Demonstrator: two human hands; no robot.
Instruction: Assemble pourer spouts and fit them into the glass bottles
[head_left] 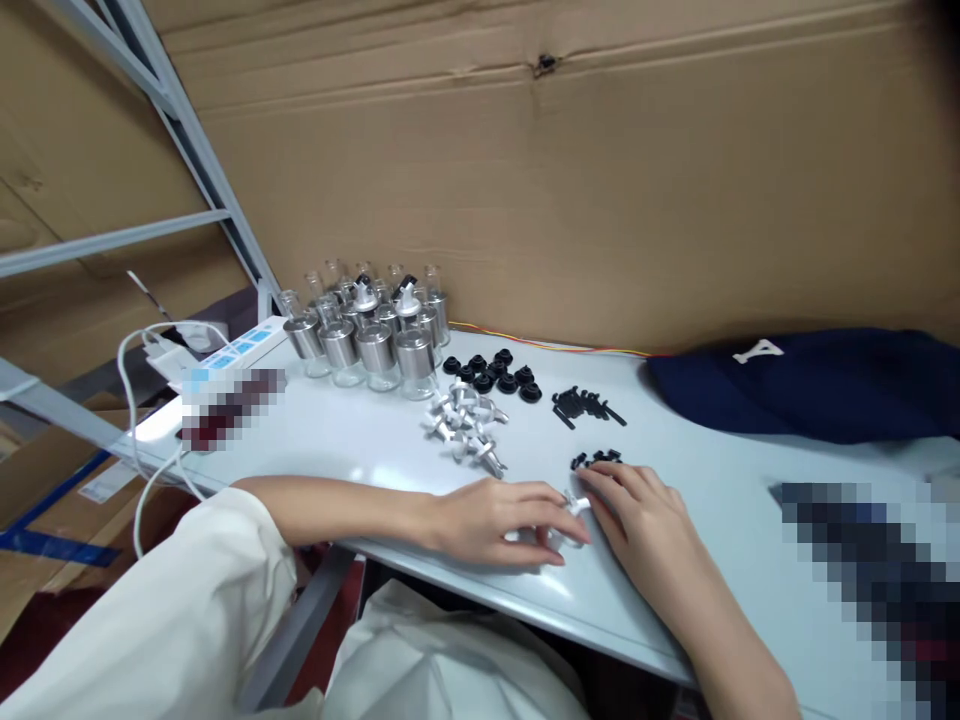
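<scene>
My left hand (510,520) lies low over the front of the table, its fingers curled round a silver-white pourer spout (574,508). Close beside it, my right hand (645,510) has its fingertips bent down at the spout's upper end; whatever they pinch is hidden. Just beyond those fingertips lie several small black pieces (600,458). A pile of similar silver-white spouts (465,425) sits farther left. Behind that pile are several round black stoppers (495,372), and to their right a heap of thin black flaps (589,404).
Several glass bottles with metal sleeves (379,345) stand at the back left, two with spouts on top. A white power strip (247,345) with cables runs along the left edge. A dark blue cloth item (810,385) lies at the back right, before a cardboard wall (570,190).
</scene>
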